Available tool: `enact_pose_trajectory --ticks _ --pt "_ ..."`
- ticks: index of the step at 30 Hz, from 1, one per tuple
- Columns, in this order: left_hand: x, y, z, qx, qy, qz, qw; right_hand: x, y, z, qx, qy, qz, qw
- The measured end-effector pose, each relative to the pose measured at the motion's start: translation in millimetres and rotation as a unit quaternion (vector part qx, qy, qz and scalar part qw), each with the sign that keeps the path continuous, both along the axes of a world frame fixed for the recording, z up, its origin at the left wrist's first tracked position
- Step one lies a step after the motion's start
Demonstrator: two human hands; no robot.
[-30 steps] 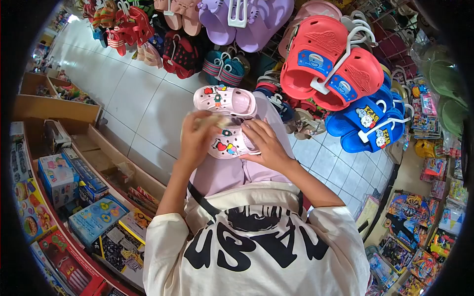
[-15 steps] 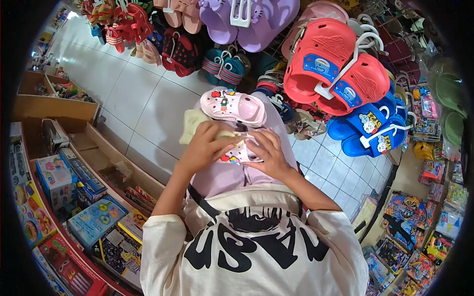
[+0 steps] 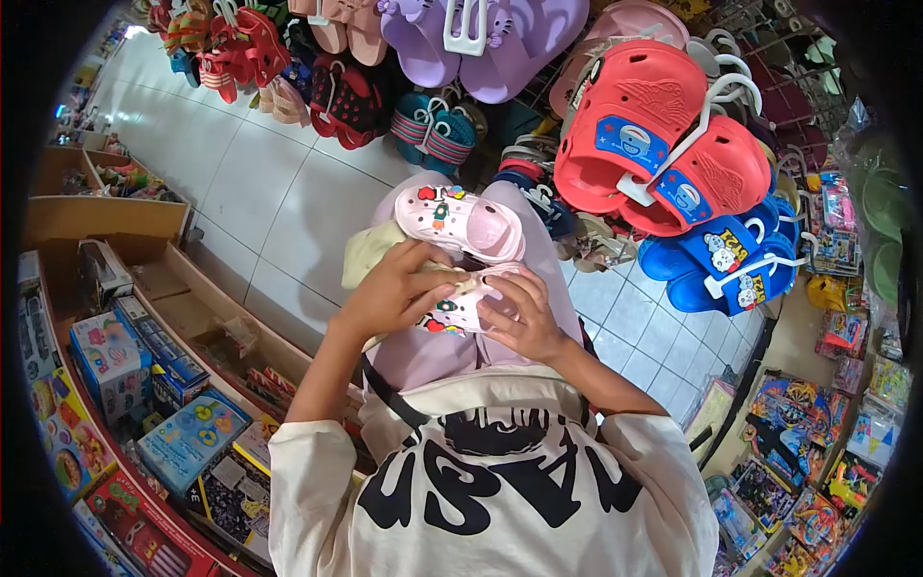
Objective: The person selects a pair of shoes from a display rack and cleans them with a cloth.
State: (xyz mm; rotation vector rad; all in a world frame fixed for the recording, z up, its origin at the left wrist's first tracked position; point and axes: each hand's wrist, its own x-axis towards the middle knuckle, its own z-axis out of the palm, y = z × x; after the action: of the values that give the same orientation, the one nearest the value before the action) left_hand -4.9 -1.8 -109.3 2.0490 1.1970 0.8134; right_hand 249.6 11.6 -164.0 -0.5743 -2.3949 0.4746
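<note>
A pair of pale pink clogs with colourful charms lies over my lap. The far clog [image 3: 490, 231] rests on my thighs with its charms to the left. My right hand [image 3: 524, 315] is closed round the heel end of the near clog [image 3: 452, 315]. With fingers pinched together, my left hand [image 3: 413, 288] presses a pale yellow cloth [image 3: 368, 252] against the near clog's upper edge. Much of the cloth hangs out left of that hand. My fingers hide part of the near clog.
Red clogs [image 3: 630, 125] and blue slippers [image 3: 721, 255] hang on a rack at the right front. Purple slippers [image 3: 524, 48] hang ahead. Boxed toys [image 3: 192, 438] fill wooden shelving at my left, and packaged toys [image 3: 798, 413] are at my right. Tiled floor [image 3: 250, 183] lies ahead.
The near clog has turned slightly in my hands, and more of its charms show. The far clog has shifted a little right and down. The cloth has bunched lower at the left.
</note>
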Motion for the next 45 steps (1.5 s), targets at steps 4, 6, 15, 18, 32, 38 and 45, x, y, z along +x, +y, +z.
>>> enact_pose_trajectory --ticks 4,6,15,18,32,38,45 --pt "-12 -7 -14 -0.001 -0.028 0.062 0.998 -1 2 3 -0.01 -0.006 0.002 1.0" --pt "-19 -13 -20 0.003 -0.035 0.097 0.995 0 1 2 -0.009 0.001 0.005 1.0" --pt "-4 -11 4 0.068 -0.025 0.128 0.989 1 1 -4 0.037 0.044 -0.003 0.998" --pt "-6 -17 -6 0.023 -0.003 0.048 0.999 2 1 -1 0.008 0.029 0.001 1.0" --pt "-31 -61 -21 0.119 0.066 0.199 0.971 7 8 -2 0.014 0.03 0.013 0.999" --pt "-15 -36 2 0.125 0.031 0.225 0.966 3 6 -3 -0.004 0.028 0.009 1.0" --pt "1 -34 -32 0.086 -0.013 0.122 0.989 4 6 -3 -0.029 0.003 0.013 0.999"
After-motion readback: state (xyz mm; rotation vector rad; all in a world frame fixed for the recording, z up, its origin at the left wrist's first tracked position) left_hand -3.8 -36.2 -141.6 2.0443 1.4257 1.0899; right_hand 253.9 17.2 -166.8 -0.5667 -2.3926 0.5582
